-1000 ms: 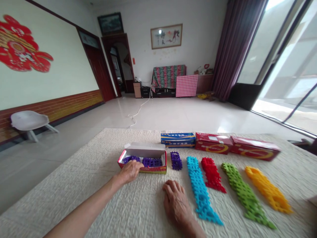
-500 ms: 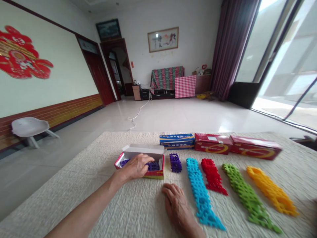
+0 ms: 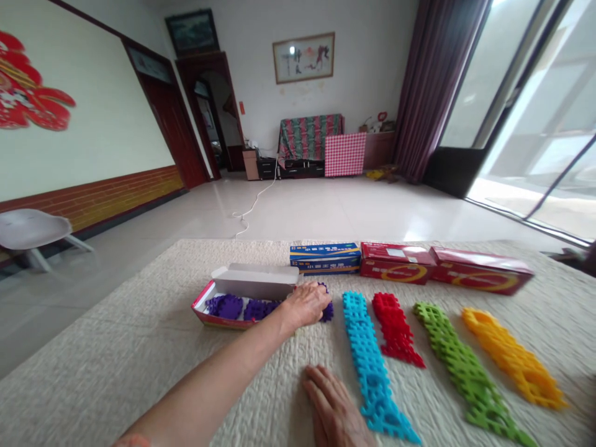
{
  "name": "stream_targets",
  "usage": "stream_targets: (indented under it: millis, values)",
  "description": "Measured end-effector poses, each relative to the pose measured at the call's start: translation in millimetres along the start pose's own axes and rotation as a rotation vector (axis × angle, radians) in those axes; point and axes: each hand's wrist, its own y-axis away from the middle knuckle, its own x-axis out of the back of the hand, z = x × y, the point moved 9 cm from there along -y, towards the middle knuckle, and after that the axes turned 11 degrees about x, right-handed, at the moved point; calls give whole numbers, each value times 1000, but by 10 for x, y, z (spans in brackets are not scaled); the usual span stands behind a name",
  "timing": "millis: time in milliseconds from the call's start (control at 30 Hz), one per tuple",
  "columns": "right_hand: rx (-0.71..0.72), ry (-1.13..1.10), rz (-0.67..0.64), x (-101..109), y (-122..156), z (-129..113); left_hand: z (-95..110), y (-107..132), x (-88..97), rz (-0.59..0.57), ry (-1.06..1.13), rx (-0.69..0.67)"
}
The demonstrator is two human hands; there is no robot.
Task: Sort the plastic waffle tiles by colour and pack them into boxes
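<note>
My left hand reaches past the right end of an open box. Its fingers are curled down over purple interlocking plastic blocks on the cloth and partly cover them. More purple blocks lie inside the box. My right hand rests palm down with fingers stretched out, holding nothing. Just right of it runs a long strip of light blue blocks. Further right lie strips of red blocks, green blocks and yellow blocks.
A blue box and two red boxes stand in a row behind the strips. Everything rests on a cream quilted cloth. A white chair stands at the left, and a white cord crosses the floor.
My left hand has moved right, out of the open box and onto the purple blocks beside it. My right hand stays flat on the cloth. The view has shifted slightly.
</note>
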Motion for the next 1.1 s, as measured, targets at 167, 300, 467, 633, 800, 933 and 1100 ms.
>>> stream_targets:
  millis: [167,300,467,633,800,933,1100]
  values:
    - [-37,-70,-36,101,-40,-25,58,-67,-140,-38,-52,25]
    - [-46,-70,-33,88,-17,-18,59,-103,-242,-71,-65,20]
    - [-18,-51,4,78,-12,-30,78,-101,-275,-67,-69,26]
    - [47,-18,88,69,17,-8,100,-60,-253,-38,-89,35]
    - [181,66,249,36,66,50,166,-22,-216,-25,-103,73]
    - [225,101,302,-33,107,110,125,82,29,-36,-19,68]
    - [247,136,270,-117,148,137,-602,462,501,44,164,110]
